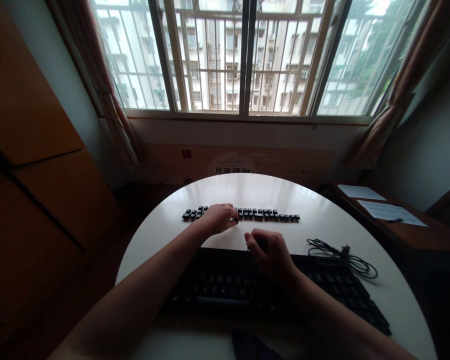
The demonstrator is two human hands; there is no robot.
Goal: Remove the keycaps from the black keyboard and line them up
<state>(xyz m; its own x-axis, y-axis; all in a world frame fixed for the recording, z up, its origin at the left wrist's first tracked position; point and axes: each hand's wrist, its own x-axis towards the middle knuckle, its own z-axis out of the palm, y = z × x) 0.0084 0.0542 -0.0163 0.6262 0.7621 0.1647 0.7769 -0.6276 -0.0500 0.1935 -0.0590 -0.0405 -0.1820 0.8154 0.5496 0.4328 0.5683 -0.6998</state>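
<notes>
My left hand point(220, 218) is over the rows of loose black keycaps point(258, 215) on the white round table. Its thumb and fingers are closed on a small dark keycap point(236, 220). My right hand point(273, 251) is curled closed above the back edge of the black keyboard point(221, 285). A dark object point(261, 243) shows inside that fist, but its kind cannot be made out. The keyboard lies in front of me, partly covered by my right forearm. Its lower keys are in place; the upper left part looks dark and hard to read.
A coiled black cable point(347, 255) lies behind the keyboard's right end. The white table point(142, 270) has a curved edge. To the right, a brown desk point(401, 235) holds paper sheets point(392, 212) with a dark pen-like item. A barred window and curtains are beyond.
</notes>
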